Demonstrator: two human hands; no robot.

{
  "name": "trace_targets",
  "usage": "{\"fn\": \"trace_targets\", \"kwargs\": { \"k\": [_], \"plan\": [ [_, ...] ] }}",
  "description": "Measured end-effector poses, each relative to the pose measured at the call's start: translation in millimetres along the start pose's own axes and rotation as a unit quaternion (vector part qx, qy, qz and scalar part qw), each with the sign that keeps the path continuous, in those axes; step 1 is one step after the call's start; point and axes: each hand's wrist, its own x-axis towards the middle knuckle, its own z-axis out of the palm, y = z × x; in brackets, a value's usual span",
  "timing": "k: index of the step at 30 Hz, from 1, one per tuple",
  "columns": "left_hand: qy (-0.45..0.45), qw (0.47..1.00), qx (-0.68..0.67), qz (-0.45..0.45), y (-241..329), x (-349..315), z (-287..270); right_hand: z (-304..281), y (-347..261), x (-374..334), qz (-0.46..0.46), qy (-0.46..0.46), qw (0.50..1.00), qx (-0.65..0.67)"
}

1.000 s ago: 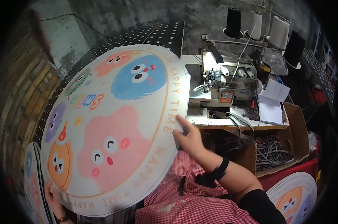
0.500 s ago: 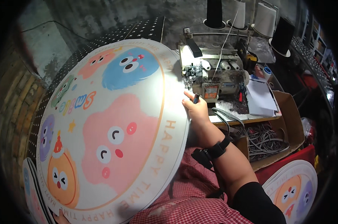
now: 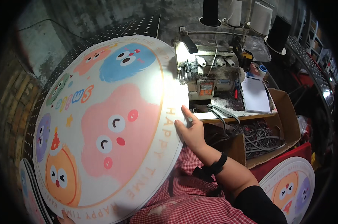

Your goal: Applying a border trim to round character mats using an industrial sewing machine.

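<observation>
Right hand [image 3: 193,131]: at the right edge of a large round white mat with pastel cartoon prints [image 3: 101,123], thumb on the printed face, index finger along the rim; the other fingers are hidden, so how firmly it closes cannot be told.
Left hand [image 3: 65,218]: at the mat's lower edge, cut off by the picture; its grip cannot be told.
Mat: tilted in front of the person, its upper right edge overlapping the needle end of a lint-covered pale sewing machine [image 3: 213,80] and hiding whatever lies underneath.
Bench: paper pad [image 3: 255,96] right of the machine, black and white thread cones [image 3: 261,18] behind.
Floor side: open brown cardboard box [image 3: 288,119] of tangled grey strips [image 3: 264,136]; more round printed mats [image 3: 290,190] at lower right.
Right arm: reaches forward and leftward from the lower right, black band [image 3: 218,164] at the wrist.
Half a second ago: the right hand was up beside the needle end; now it is nearer the person, and the mat's rim lettering sits slightly farther forward.
</observation>
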Motion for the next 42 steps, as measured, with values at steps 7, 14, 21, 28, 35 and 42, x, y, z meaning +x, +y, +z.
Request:
{"fn": "trace_targets", "kwargs": {
  "k": [7, 14, 21, 28, 35, 42],
  "plan": [
    [0.037, 0.997, -0.039, 0.049, 11.4, -23.3, 25.8, 2.5, -15.0, -17.3, 0.04, -0.018, 0.998, 0.045],
    [-0.001, 0.972, -0.226, -0.065, 29.3, -53.5, 42.2, 5.6, -12.0, -24.3, 0.065, -0.03, 0.995, 0.071],
    [-0.087, 0.903, -0.377, -0.187, 41.5, -86.6, 48.3, 5.8, -22.9, -31.1, 0.123, -0.039, 0.983, 0.131],
    [-0.156, 0.95, -0.167, 0.211, 13.2, -107.9, 57.7, 3.2, -24.3, -44.4, 0.143, -0.071, 0.985, 0.071],
    [-0.215, 0.922, -0.217, 0.237, 4.4, -143.5, 73.2, 7.2, -34.0, -62.1, 0.131, -0.078, 0.985, 0.085],
    [-0.403, 0.813, -0.394, -0.146, 8.6, -161.8, 70.8, 5.2, -18.7, -61.4, 0.099, -0.062, 0.989, 0.092]
  ]
}}
